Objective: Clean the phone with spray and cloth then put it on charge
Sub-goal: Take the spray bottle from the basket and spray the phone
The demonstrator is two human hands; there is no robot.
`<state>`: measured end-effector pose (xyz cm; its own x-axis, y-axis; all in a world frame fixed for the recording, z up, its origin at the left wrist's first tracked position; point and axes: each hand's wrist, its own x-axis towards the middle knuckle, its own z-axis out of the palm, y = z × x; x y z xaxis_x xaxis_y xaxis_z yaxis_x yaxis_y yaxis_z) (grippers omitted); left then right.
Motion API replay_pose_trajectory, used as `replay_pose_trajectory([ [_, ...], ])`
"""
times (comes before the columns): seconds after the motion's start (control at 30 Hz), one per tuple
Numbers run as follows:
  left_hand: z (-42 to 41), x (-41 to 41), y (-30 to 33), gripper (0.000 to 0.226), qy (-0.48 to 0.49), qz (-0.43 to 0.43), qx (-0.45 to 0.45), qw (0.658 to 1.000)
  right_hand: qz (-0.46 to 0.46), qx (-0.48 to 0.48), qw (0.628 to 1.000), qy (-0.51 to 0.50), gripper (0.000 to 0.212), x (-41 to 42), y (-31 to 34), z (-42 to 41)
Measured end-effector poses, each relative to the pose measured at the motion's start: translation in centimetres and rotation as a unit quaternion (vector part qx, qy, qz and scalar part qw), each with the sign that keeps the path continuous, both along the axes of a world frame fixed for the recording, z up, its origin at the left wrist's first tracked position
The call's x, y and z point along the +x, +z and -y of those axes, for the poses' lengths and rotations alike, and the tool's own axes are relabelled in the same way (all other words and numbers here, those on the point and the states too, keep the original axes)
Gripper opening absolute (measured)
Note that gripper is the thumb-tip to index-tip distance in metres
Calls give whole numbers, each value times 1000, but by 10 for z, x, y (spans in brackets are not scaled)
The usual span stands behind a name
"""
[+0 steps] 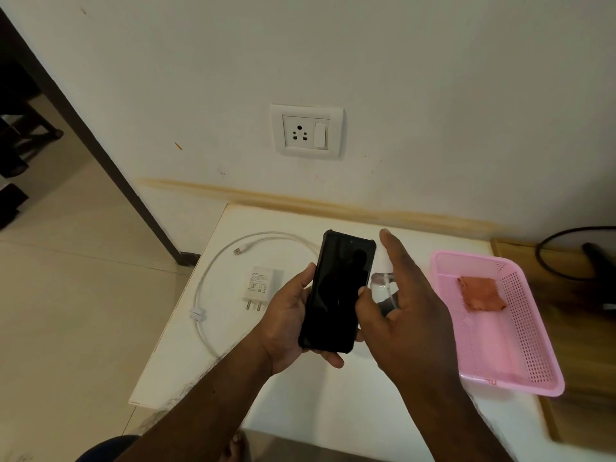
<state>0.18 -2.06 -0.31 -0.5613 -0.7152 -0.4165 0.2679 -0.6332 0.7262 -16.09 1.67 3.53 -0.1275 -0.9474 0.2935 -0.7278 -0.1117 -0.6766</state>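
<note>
Phone (336,291): centre of the frame, lifted above the white table (300,395), dark screen up and tilted toward the camera, in a black case.
Left hand (293,325): cradles the phone from below; the thumb lies on the left long edge, fingertips curl round the lower right corner. A side-to-side hold, screen left bare.
Right hand (403,301): just right of the phone, wrapped round a small clear spray bottle (383,288); forefinger stretched up over the white top, thumb tip touching the phone's right edge. The bottle is mostly hidden behind the hand.
Handling, phone: I judge it light, rigid, glass-fronted and breakable if dropped. The case edges look the grippiest place; once wet, the screen turns slick, so keep the hold on the long sides, off the glass.
Handling, bottle: small and light, probably stiff plastic; hold the body, press the top with one finger, nozzle at the screen.
Cloth (480,293): a folded reddish square, soft and limp, in the pink basket (546,371) at the right. A pinch anywhere lifts it.
Charger (258,285): white plug block lying left of centre, pins toward the camera.
Cable (200,288): loops round the charger, its connector loose at the upper left of the table.
Socket (306,131): on the wall above, nothing plugged in.
</note>
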Motion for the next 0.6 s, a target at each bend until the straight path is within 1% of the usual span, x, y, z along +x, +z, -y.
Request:
replay_pose_trajectory([
  [0.1, 4, 6, 2, 67, 7, -33, 2, 999, 6, -10, 1000, -21, 70, -4, -1, 0],
  [0.2, 8, 10, 2, 71, 10, -53, 4, 999, 1, -8, 999, -34, 73, -9, -3, 0],
  [0.4, 9, 10, 3, 69, 9, -57, 2, 998, -5, -11, 1000, -26, 71, -5, -4, 1],
  [0.53, 9, 10, 3, 70, 12, -56, 6, 998, -13, -5, 1000, -18, 74, -7, -3, 0],
  [0.6, 10, 10, 3, 71, 15, -56, 12, 998, -4, 7, 1000, -20, 68, -6, -2, 0],
])
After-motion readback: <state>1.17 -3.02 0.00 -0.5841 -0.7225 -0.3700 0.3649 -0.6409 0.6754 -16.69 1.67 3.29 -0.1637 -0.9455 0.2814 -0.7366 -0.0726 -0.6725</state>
